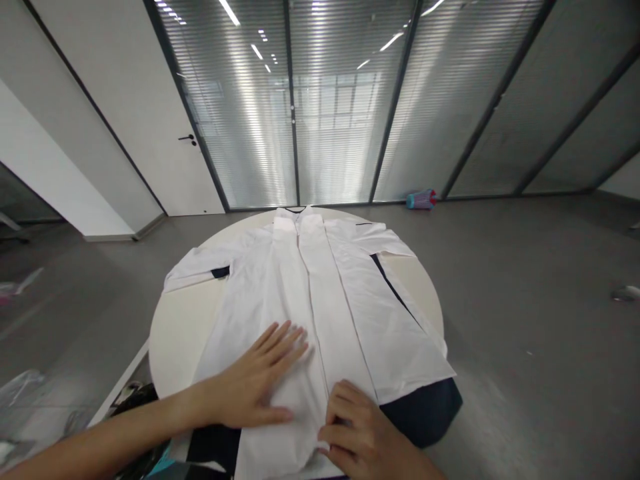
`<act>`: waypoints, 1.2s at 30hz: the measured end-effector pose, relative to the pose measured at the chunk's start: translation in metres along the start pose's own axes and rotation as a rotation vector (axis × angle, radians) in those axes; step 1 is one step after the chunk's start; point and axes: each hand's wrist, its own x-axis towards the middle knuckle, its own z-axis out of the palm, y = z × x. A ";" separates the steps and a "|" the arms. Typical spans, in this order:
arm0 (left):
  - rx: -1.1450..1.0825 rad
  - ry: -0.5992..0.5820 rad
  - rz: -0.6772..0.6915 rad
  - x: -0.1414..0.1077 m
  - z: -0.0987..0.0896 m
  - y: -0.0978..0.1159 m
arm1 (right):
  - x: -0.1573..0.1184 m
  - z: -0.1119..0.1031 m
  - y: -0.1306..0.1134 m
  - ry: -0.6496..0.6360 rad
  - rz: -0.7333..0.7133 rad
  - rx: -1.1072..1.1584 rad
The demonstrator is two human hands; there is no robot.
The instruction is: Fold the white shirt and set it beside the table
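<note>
A white garment (335, 313) with dark trim lies spread face up on a round pale table (175, 333), its collar at the far edge and its sleeves out to both sides. My left hand (263, 377) rests flat on the left front panel, fingers stretched and apart. Near the garment's lower edge, my right hand (357, 430) is closed, thumb and fingers pinching the white cloth by the front opening. Dark cloth (425, 413) shows from under the garment at the near right and also at the near left.
Beyond the table are glass partitions with blinds (335, 133) and a white door (135, 100). A blue and pink basket-like object (421, 199) lies on the grey floor (525, 300). Clear plastic (23, 387) and a black bag-like item (137, 400) are at the lower left.
</note>
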 end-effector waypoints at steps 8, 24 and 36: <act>0.027 -0.023 0.024 -0.029 0.022 0.012 | -0.002 0.004 0.001 -0.087 -0.010 -0.077; 0.067 0.169 -0.281 0.131 0.018 -0.081 | -0.002 -0.006 -0.017 -0.170 0.000 -0.200; 0.160 0.344 -0.318 0.155 0.009 -0.112 | -0.014 0.004 -0.022 0.060 0.018 -0.156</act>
